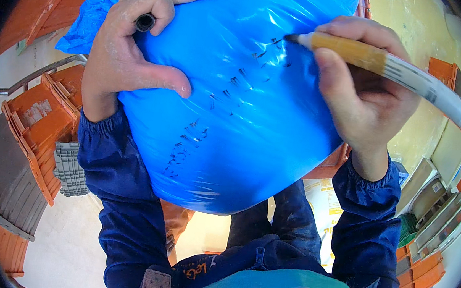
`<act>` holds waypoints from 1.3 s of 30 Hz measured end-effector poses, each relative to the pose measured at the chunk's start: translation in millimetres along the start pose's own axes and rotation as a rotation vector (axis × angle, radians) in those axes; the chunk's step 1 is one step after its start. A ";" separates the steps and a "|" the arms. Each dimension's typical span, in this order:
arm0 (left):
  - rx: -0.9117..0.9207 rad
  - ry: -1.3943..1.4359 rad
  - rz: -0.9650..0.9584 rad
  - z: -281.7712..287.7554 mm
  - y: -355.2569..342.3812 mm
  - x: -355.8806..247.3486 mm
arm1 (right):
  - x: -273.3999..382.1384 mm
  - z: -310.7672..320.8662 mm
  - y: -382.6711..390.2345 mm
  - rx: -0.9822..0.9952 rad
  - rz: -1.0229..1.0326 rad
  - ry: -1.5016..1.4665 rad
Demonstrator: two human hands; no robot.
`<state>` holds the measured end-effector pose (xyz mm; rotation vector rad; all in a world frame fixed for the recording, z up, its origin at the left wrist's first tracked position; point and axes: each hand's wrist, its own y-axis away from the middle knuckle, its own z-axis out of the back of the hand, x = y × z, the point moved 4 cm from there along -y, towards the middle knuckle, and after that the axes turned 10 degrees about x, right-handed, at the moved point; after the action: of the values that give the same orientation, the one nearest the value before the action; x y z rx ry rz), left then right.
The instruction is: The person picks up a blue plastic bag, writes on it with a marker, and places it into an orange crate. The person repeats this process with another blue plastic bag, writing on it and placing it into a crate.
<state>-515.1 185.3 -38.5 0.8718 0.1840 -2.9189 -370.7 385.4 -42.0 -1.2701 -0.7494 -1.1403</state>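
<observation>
A large, full blue plastic bag [251, 162] fills the middle of the view, its surface taut and shiny. Broken black marker strokes run slantwise across it. My right hand [372, 85] grips a marker pen [382, 63] with a yellow-orange and white barrel, its dark tip touching the bag at the upper end of the strokes. My left hand [134, 46] lies against the bag's upper left, thumb and one finger stretched out over the plastic. A black marker cap [145, 22] is tucked in its curled fingers, open end showing.
Orange crates [44, 120] and a grey ribbed crate [70, 167] stand at the left, below a metal rail [37, 75]. More orange and grey containers [420, 273] are stacked at the right. A pale yellow surface [413, 28] stretches behind the bag at upper right.
</observation>
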 end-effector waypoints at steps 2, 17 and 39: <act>0.000 -0.002 0.004 -0.3 0.6 0.3 | 0.4 4.5 5.0 -0.028 -0.072 -0.054; -0.010 0.017 0.030 -0.2 2.9 0.5 | -2.4 0.7 4.0 0.025 -0.034 0.062; -0.882 1.607 -0.347 -32.2 14.2 -229.2 | 43.3 -38.9 77.4 -0.046 -0.057 -0.456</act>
<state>-305.0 187.5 59.7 2.6116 1.5327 -1.1528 -290.6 331.4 -35.5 -1.5797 -1.1051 -0.9235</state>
